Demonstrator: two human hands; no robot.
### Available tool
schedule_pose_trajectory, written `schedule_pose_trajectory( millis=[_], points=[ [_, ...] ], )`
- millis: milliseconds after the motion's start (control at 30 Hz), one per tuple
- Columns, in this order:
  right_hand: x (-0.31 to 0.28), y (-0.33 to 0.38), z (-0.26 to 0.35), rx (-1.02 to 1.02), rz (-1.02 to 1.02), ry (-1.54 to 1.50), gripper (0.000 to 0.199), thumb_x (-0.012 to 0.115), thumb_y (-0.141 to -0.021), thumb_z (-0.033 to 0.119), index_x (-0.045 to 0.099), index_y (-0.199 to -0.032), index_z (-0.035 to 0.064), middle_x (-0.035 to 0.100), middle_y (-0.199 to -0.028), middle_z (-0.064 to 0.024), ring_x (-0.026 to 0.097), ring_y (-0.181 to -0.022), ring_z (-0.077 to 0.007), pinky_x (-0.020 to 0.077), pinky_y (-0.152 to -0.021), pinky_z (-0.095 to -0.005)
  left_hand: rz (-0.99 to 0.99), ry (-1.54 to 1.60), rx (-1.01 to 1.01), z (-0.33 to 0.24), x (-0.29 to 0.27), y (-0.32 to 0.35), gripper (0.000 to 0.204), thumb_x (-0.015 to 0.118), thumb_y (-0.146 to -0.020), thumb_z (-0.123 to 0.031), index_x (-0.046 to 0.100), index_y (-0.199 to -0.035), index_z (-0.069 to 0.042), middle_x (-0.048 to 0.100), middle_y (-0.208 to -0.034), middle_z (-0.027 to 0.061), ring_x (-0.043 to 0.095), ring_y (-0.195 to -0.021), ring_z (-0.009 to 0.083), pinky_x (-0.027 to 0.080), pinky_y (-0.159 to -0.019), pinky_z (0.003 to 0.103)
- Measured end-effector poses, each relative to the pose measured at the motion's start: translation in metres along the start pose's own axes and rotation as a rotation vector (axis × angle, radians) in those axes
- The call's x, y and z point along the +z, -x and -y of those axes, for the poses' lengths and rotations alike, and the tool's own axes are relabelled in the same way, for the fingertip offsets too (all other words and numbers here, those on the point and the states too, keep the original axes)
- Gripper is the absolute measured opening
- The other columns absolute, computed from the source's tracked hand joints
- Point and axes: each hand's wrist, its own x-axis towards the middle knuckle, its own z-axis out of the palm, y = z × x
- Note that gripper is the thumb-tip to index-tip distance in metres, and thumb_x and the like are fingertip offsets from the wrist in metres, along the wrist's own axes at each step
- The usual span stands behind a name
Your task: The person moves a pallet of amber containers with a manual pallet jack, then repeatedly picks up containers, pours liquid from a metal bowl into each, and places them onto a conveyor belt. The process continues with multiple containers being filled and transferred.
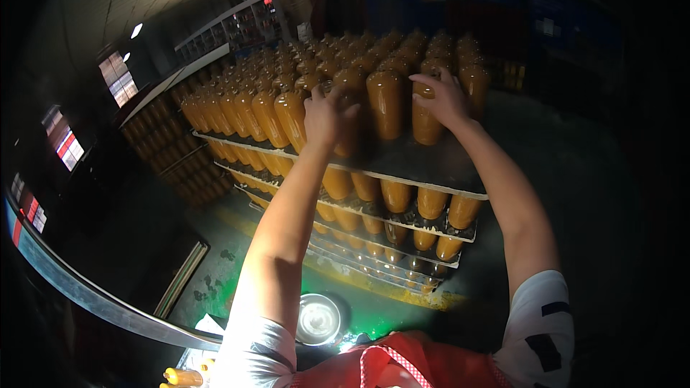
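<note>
Rows of glossy amber-brown bottles with rounded shoulders stand upright on the top board (431, 165) of a stack. My left hand (329, 118) is closed around the upper part of a bottle (346, 142) at the near edge, and its fingers hide most of the neck. Farther right, my right hand (445, 97) grips another bottle (427, 126) near its top, thumb and fingers curled about the shoulder. Between the two hands is a bottle (385, 104) that neither touches. One more bottle (474, 86) stands just beyond my right hand.
Lower boards (402, 218) carry more bottles beneath. A second bottle stack (162, 129) stands to the left. On the floor near me sits a round metal basin (318, 319). A curved metal rim (93, 287) runs along the lower left, and orange-brown pieces (183, 376) lie at the bottom edge.
</note>
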Motion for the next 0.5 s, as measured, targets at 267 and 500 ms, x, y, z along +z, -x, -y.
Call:
schedule_pose_trajectory(
  millis=[267,500],
  points=[
    [-0.029,0.111,0.064,0.031,-0.131,-0.853,0.049,0.069,-0.088,0.017,0.060,-0.135,0.0072,0.055,-0.135,-0.0113,0.055,-0.119,-0.0223,0.0450,-0.103,-0.0346,-0.300,0.798,-0.583,0.046,-0.128,0.156,0.042,0.071,-0.086,-0.007,0.064,-0.127,-0.004,0.064,-0.124,0.0112,0.062,-0.112,0.0219,0.048,-0.097,0.033],
    [0.111,0.243,0.135,0.943,0.477,-1.668,0.054,0.063,-0.091,0.036,0.057,-0.138,0.0089,0.057,-0.133,-0.0111,0.053,-0.123,-0.0237,0.0440,-0.105,-0.0382,-0.473,1.587,-1.173,0.188,-0.102,0.364,0.040,0.056,-0.100,-0.037,0.058,-0.127,-0.007,0.064,-0.121,0.0086,0.063,-0.110,0.0248,0.053,-0.097,0.041]
  ],
)
